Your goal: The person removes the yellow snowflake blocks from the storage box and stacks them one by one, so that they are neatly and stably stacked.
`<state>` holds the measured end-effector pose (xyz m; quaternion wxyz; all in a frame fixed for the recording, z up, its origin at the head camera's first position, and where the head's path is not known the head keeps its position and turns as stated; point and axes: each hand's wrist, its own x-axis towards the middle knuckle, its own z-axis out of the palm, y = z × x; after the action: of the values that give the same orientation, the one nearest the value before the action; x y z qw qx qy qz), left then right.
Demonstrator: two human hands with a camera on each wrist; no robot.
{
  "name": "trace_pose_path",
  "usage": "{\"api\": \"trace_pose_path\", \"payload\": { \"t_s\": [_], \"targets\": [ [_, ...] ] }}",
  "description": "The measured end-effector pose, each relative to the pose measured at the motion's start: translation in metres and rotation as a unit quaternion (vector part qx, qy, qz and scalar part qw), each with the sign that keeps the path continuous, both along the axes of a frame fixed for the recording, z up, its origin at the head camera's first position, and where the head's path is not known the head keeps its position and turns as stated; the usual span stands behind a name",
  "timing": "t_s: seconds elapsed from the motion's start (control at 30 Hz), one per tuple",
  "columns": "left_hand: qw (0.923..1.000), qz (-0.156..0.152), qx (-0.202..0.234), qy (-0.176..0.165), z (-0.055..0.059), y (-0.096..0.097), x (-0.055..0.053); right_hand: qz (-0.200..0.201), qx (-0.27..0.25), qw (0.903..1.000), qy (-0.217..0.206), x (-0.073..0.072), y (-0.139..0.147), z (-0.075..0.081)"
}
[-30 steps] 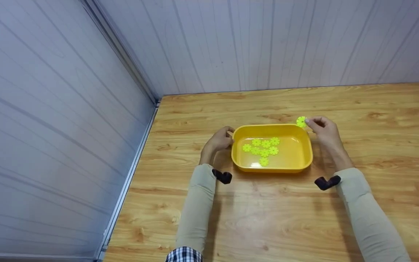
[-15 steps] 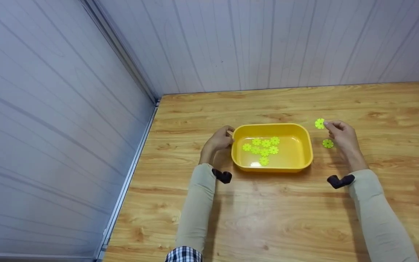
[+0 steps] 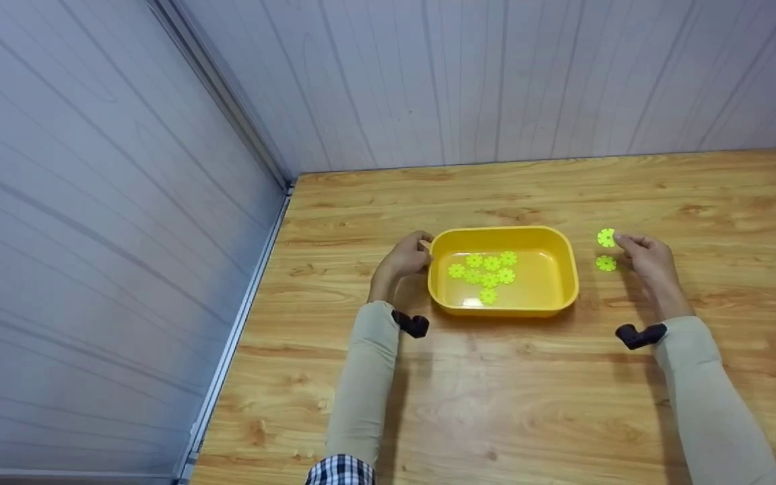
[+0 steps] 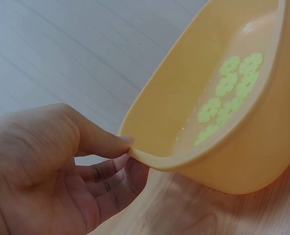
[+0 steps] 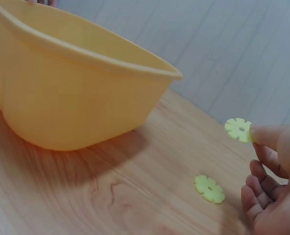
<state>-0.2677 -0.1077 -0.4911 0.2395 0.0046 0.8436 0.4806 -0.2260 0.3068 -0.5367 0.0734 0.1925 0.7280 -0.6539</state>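
A yellow plastic basin (image 3: pixel 536 276) stands on the wooden table, with several yellow-green notched flower discs (image 3: pixel 490 279) lying flat on its floor. At its left end, my left hand (image 3: pixel 407 260) pinches the rim; in the left wrist view the thumb (image 4: pixel 120 145) lies over the edge and the fingers curl underneath. Right of the basin, my right hand (image 3: pixel 652 266) pinches a flower disc (image 5: pixel 238 129) by its edge between thumb and forefinger, raised over the table. A second flower disc (image 5: pixel 209 189) lies on the wood just below that hand.
The wooden table (image 3: pixel 482 391) meets a pale panelled wall (image 3: pixel 469 81) at the back. Another panelled wall (image 3: pixel 91 236) borders it on the left. A dark wrist mount (image 3: pixel 640 336) sticks out from each sleeve.
My right hand has moved from the basin's back right corner to the right and slightly nearer, carrying its disc. The disc on the table has come into view. My left hand stays on the rim.
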Motion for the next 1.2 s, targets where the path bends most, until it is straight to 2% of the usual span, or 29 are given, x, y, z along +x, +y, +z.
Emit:
{"api": "trace_pose_path", "payload": {
  "t_s": [0.37,0.67,0.83,0.97,1.07,1.2],
  "targets": [
    [0.9999,0.008,-0.003,-0.011,-0.0001,-0.0003,-0.0007,0.029,0.09,0.9954,-0.014,0.0032,0.0031,-0.0031],
    [1.0,-0.007,0.006,0.0,-0.0001,-0.0021,0.0008,0.092,0.179,0.9786,-0.042,0.0059,0.0037,0.0001],
    [1.0,-0.007,-0.003,0.005,-0.0001,-0.002,0.0001,0.105,0.195,0.9731,-0.065,0.0053,0.0021,0.0013],
    [0.9999,-0.006,-0.008,0.006,-0.0014,-0.0018,-0.0005,0.101,0.214,0.9694,-0.063,0.0057,0.003,-0.0002],
    [0.9999,-0.005,-0.011,0.008,-0.0021,-0.0015,-0.0005,0.097,0.255,0.9612,-0.039,0.0066,0.0037,-0.0026],
    [0.9999,-0.004,-0.006,0.007,-0.0017,-0.0011,0.0002,0.088,0.321,0.9428,-0.001,0.0079,0.0033,-0.0061]
  ]
}}
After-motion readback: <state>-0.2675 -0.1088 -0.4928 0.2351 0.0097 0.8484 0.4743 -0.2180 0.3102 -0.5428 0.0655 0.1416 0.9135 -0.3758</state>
